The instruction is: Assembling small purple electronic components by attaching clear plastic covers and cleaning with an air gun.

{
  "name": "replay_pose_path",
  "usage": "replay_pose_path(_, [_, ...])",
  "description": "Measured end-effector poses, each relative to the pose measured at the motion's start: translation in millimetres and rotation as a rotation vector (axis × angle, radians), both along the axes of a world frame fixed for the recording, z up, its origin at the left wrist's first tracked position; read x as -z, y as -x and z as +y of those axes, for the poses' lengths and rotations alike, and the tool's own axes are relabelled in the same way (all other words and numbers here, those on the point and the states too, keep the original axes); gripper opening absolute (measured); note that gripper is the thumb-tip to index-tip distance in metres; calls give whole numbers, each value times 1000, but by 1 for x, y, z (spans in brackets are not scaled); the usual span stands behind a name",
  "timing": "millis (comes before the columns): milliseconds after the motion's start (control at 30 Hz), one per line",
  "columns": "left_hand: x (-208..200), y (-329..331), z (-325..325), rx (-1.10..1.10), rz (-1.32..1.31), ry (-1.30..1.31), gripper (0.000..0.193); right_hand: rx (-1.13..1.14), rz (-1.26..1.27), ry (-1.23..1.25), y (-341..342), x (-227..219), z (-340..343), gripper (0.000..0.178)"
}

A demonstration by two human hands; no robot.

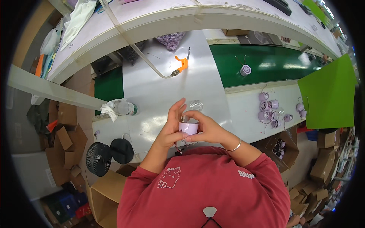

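A small lilac cup-shaped part [188, 129] is held upright close to my chest, with thin dark and reddish wires hanging below it. My left hand [172, 127] grips its left side, thumb in front and the other fingers raised behind. From the other side my right hand [208, 127] closes on it, thumb at the lower front and fingers bent over the top. Something pale or clear shows between the fingers at the cup's opening; I cannot make out what it is. Just beyond my fingers, a clear round plastic cover [196, 105] lies on the metal sheet [163, 91].
An orange air gun [183, 64] on a clear hose lies ahead. Several lilac wired parts [269, 108] cluster at right; another [245, 70] sits on the green belt [266, 64]. A bottle [127, 108] and black fan [99, 159] are left. A shelf [182, 21] spans above.
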State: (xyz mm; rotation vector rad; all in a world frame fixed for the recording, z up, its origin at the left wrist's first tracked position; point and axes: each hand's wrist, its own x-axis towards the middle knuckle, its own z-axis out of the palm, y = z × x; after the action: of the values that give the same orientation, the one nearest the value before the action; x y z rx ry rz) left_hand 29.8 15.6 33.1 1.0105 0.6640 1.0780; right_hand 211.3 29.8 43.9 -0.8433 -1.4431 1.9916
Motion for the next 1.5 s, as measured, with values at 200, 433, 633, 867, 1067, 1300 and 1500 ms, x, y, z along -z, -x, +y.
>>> replay_pose_path(200, [10,9,-26,339,95,325,30,201,-224,-208,-29,-15,-7,62])
replay_pose_path(433, [-14,-8,-44,423,646,-142,22,-516,-680,-482,-70,-1,-32,66])
replay_pose_path(633, [-7,-20,-29,490,685,-136,19,35,-59,-11,-39,29,-73,40])
replay_pose_path(867, [79,-48,-31,-16,294,273,32,620,-634,-457,-65,51,-66,5])
replay_pose_path(1067, [172,-81,-28,-216,905,-206,72,664,-713,-215,-77,78,-56,9])
replay_pose_path(1300, [124,-70,-20,-131,895,-555,74,586,-672,-136,-74,81,-53,11])
replay_pose_path(1500, [51,-53,-16,-155,651,-575,83,451,-264,306,-71,23,-42,9])
